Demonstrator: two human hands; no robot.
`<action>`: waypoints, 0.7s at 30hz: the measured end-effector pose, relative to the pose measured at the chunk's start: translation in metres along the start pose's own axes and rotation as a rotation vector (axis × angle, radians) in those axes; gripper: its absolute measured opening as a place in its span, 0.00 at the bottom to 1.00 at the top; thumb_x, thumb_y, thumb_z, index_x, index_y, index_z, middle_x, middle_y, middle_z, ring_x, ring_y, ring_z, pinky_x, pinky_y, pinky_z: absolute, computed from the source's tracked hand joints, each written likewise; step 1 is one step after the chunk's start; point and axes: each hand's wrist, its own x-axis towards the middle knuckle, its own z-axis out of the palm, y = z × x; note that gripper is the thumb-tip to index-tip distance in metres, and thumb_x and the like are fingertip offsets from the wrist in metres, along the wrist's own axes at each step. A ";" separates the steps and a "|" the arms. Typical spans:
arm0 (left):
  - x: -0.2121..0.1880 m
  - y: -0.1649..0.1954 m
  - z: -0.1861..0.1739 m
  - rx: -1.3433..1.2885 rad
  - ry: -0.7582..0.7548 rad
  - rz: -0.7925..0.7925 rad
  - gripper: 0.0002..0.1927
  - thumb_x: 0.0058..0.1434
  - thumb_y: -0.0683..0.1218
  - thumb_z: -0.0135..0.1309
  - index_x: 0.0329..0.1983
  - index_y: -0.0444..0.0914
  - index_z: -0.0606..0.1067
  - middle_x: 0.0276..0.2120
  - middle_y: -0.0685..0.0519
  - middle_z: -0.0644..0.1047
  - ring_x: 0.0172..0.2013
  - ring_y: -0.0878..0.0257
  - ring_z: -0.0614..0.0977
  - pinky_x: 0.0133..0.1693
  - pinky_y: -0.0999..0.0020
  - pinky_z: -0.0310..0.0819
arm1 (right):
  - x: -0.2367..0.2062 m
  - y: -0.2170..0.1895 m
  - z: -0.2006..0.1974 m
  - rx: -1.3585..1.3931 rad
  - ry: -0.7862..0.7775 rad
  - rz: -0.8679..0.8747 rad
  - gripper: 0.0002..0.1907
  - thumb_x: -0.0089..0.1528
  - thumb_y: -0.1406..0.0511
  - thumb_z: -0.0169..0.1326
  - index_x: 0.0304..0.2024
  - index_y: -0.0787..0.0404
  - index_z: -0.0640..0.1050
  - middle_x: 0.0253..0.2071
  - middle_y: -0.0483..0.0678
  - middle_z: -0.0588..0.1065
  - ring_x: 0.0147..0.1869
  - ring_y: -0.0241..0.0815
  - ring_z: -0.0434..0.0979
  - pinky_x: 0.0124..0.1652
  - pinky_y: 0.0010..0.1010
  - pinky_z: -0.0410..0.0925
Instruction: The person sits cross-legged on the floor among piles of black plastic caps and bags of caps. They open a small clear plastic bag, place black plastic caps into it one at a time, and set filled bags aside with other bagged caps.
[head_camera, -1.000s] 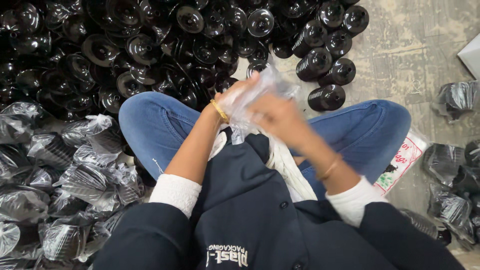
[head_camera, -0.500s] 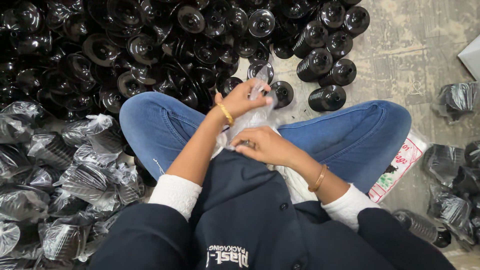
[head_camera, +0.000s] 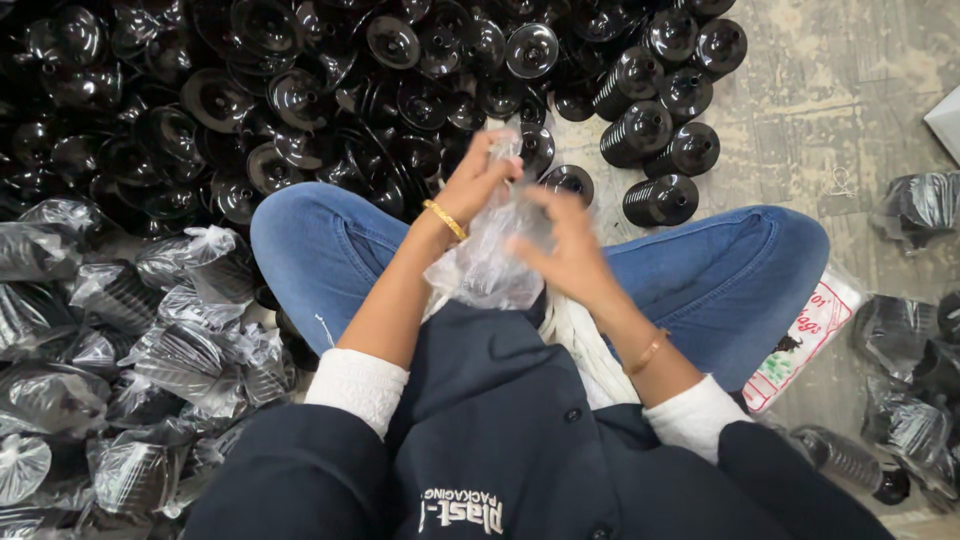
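Hands are working a clear plastic bag (head_camera: 487, 258) just above the person's lap, between the two denim-clad knees. Left hand (head_camera: 478, 178) is pinching the bag's upper edge, fingers closed on the film; right hand (head_camera: 560, 250) is gripping the bag's side a little lower, blurred with motion. Whether anything sits inside the bag cannot be told. Judging by the grip, the step in hand is opening or spreading the bag's mouth, and the move after that would call for one hand holding the mouth wide while the other reaches out. Beyond the bag, a heap of black plastic lids (head_camera: 300, 100) is covering the floor (head_camera: 850, 110); left of the bag, filled bags (head_camera: 160, 340) are lying piled; right of it, short black stacks (head_camera: 660, 135) are standing.
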 end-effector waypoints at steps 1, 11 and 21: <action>0.002 0.005 -0.006 0.329 0.132 0.146 0.20 0.61 0.40 0.53 0.57 0.46 0.72 0.41 0.51 0.75 0.41 0.62 0.78 0.40 0.69 0.74 | -0.004 0.009 0.005 0.079 -0.117 0.056 0.27 0.55 0.67 0.64 0.56 0.66 0.74 0.50 0.55 0.74 0.52 0.49 0.75 0.48 0.36 0.69; 0.012 -0.011 -0.018 1.642 0.462 0.178 0.15 0.56 0.39 0.55 0.48 0.39 0.78 0.43 0.45 0.77 0.47 0.44 0.78 0.46 0.51 0.73 | -0.024 0.032 0.021 0.073 -0.390 0.138 0.20 0.55 0.68 0.63 0.50 0.61 0.79 0.46 0.52 0.78 0.49 0.52 0.79 0.48 0.37 0.72; 0.006 0.011 -0.039 1.378 -0.007 -0.538 0.19 0.56 0.53 0.62 0.47 0.37 0.81 0.46 0.40 0.81 0.50 0.46 0.82 0.52 0.56 0.78 | -0.018 0.013 0.012 0.190 -0.376 0.290 0.18 0.56 0.70 0.60 0.50 0.60 0.80 0.45 0.47 0.81 0.48 0.38 0.82 0.48 0.30 0.72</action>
